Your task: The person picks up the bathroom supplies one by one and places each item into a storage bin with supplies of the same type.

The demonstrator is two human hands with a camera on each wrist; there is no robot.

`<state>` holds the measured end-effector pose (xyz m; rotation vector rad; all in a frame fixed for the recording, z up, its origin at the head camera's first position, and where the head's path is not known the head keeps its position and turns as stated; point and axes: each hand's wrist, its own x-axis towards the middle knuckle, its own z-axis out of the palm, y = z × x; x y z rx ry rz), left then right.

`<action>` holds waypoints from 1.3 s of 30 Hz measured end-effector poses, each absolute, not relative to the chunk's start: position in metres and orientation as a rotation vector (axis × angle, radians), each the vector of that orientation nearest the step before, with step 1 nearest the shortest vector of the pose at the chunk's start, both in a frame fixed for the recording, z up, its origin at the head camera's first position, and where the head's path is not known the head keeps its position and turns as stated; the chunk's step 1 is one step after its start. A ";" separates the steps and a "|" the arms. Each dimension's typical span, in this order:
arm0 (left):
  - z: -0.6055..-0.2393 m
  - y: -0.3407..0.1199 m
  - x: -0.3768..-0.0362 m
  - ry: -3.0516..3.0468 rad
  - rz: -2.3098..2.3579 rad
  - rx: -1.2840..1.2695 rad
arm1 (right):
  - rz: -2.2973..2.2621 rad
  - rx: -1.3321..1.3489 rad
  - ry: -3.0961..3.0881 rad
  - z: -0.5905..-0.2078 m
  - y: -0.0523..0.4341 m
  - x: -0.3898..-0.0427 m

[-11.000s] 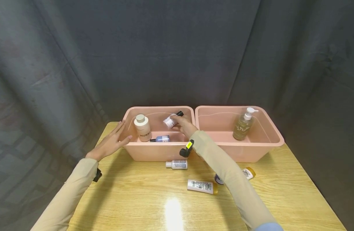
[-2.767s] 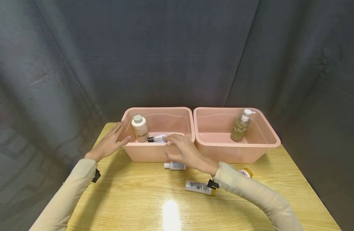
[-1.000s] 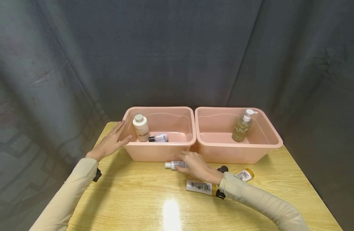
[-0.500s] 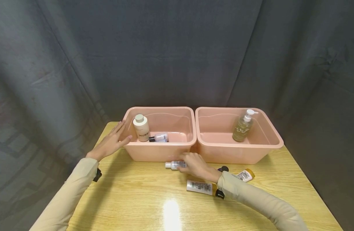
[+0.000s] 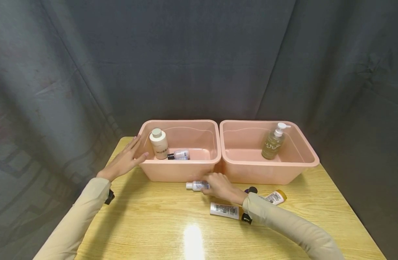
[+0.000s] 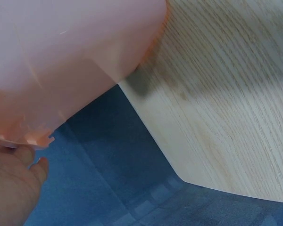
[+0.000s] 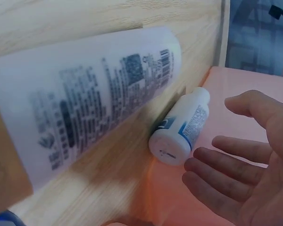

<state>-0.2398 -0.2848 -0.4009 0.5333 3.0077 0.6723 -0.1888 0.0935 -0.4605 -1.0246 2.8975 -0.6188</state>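
My left hand (image 5: 123,162) rests on the left rim of the left pink bin (image 5: 182,171), its fingers stretched along the edge. On the table in front of that bin lies a small white bottle (image 5: 195,185) with a white cap. My right hand (image 5: 220,186) is beside it. In the right wrist view the fingers (image 7: 226,165) are spread, with the tips close to the bottle (image 7: 181,125); whether they touch it I cannot tell. Inside the left bin are an upright white bottle (image 5: 159,145) and a black-capped bottle (image 5: 181,154), which lies over a bluish one.
The right pink bin (image 5: 264,172) holds a green pump bottle (image 5: 272,145). A white tube with a yellow cap (image 5: 224,210) lies in front of my right hand. Another yellow-capped tube (image 5: 275,197) and a dark-capped item (image 5: 251,190) are partly behind my right sleeve.
Eleven seconds ago my right hand held the black-capped bottle above the left bin; now it lies inside. The right hand has since come down beside the small white bottle. My left hand stayed put.
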 end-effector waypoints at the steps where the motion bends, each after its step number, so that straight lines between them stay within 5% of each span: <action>1: -0.401 -0.285 -0.240 3.008 0.673 0.533 | -0.621 -1.023 2.894 -0.461 0.093 -0.189; 39: -0.400 -0.285 -0.239 3.004 0.687 0.534 | -0.644 -0.974 2.860 -0.489 0.088 -0.183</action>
